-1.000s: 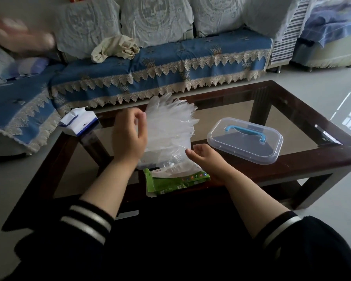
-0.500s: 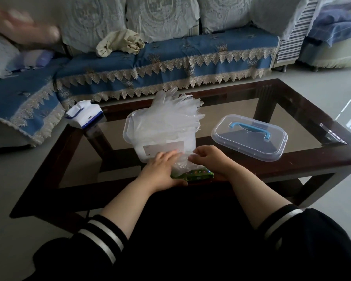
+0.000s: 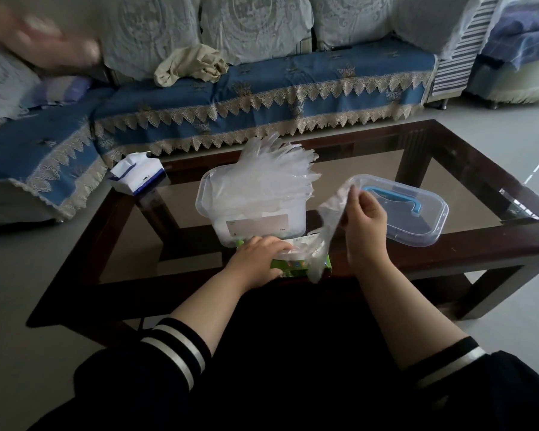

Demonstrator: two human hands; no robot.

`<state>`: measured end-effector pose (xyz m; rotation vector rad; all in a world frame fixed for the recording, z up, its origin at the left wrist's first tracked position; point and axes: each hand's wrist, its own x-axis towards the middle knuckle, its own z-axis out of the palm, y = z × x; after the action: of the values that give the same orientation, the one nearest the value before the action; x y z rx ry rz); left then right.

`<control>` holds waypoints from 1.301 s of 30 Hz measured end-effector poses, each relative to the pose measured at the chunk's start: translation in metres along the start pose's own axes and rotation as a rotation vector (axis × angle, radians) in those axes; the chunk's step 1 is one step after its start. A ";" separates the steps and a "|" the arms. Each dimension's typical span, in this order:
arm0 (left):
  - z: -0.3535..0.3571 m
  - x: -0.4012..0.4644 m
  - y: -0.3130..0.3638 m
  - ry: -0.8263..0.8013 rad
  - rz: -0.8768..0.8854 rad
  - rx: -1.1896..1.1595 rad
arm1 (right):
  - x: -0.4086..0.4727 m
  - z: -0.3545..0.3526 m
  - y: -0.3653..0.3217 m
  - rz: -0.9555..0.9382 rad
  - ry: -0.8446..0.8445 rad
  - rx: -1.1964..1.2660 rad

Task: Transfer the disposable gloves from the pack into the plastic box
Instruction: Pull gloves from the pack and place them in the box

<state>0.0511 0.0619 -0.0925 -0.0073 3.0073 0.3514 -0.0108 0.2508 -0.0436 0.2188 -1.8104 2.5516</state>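
Right hand (image 3: 366,225) pinching glove (image 3: 325,234) — pack (image 3: 299,264) half-hidden

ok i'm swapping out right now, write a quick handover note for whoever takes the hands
Left hand: pressing flat on the green pack at the table's near edge.
Right hand: pinching one glove lifted out of the pack, its tail near the pack.
Plastic box: open behind the pack, with a stack of gloves sticking out of it. Lid lies to the right.
Left: drop this glove in, empty the pack.
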 end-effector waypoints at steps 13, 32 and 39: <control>-0.052 -0.022 0.051 0.402 0.047 -0.833 | -0.012 -0.004 -0.001 -0.150 -0.055 -0.384; -0.130 0.020 0.084 0.217 0.117 -0.439 | -0.008 -0.003 -0.002 -0.048 0.033 -0.306; -0.175 0.044 0.046 0.498 0.075 -0.476 | 0.012 -0.017 -0.001 -0.051 0.228 -0.194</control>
<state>-0.0134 0.0662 0.0825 -0.0266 3.3092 1.2300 -0.0242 0.2665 -0.0463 -0.0266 -1.9183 2.2418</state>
